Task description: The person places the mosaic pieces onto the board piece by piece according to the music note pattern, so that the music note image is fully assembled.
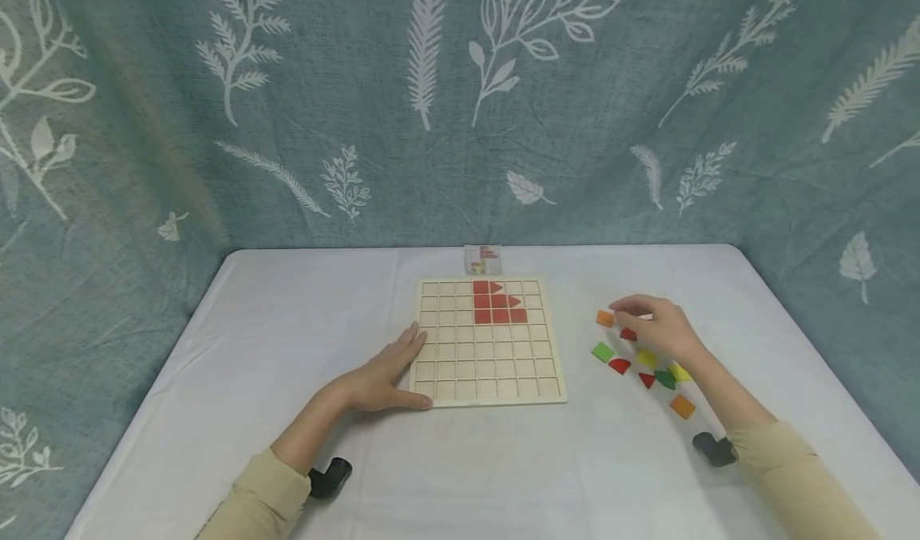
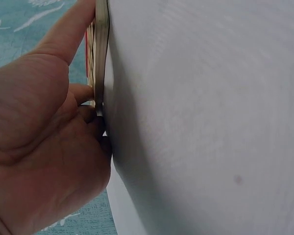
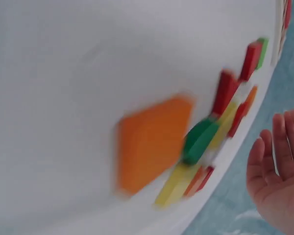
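A wooden grid board (image 1: 446,364) lies flat on the table, with several red squares and two red triangles in its upper cells. My left hand (image 1: 384,372) rests at the board's lower left corner, thumb on the near edge and fingers along the left side. In the left wrist view, the hand (image 2: 44,132) touches the board's edge (image 2: 102,49). Over the loose pieces hovers my right hand (image 1: 661,326), its fingertips close to an orange square (image 1: 605,318). The right wrist view shows that hand (image 3: 281,171) with gently bent fingers and no visible piece; its thumb is mostly out of frame.
Loose pieces lie right of the board: a light green square (image 1: 603,352), a red rounded piece (image 1: 620,366), a red triangle (image 1: 647,380), a dark green piece (image 1: 665,379), yellow pieces (image 1: 647,358) and another orange square (image 1: 683,406). A small pattern card (image 1: 482,260) sits behind the board.
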### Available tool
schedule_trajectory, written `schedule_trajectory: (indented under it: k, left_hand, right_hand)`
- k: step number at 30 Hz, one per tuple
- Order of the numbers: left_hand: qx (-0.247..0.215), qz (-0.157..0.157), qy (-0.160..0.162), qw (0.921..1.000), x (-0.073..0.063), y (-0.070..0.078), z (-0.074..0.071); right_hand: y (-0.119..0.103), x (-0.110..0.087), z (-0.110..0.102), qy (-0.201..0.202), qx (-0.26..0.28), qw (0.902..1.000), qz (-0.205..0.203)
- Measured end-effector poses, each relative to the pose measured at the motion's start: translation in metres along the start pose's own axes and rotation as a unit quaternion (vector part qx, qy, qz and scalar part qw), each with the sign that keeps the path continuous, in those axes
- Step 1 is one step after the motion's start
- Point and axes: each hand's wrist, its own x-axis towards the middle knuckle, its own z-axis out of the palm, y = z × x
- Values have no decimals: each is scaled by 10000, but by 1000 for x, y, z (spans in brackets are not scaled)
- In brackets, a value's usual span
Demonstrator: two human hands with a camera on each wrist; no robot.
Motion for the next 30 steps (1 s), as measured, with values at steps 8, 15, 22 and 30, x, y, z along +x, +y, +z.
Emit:
schedule_trajectory:
  k: [8,15,22,30]
  left_hand:
    - [91,-10,-26,10000,1,0,0]
    - [55,-1,-1,10000,1,1,0]
    - [83,-54,0,10000,3,-1,2]
    - [116,-61,-21,9999,3,-2,2]
  right_hand:
    - [19,-14,-11,-178,-259,9992,232]
    - [26,-31,-18,-664,-274,9974,-53]
    - [31,-56,-18,-722,-694,9940,-434]
    - [38,-66,-10,-405,-972,9923,-645]
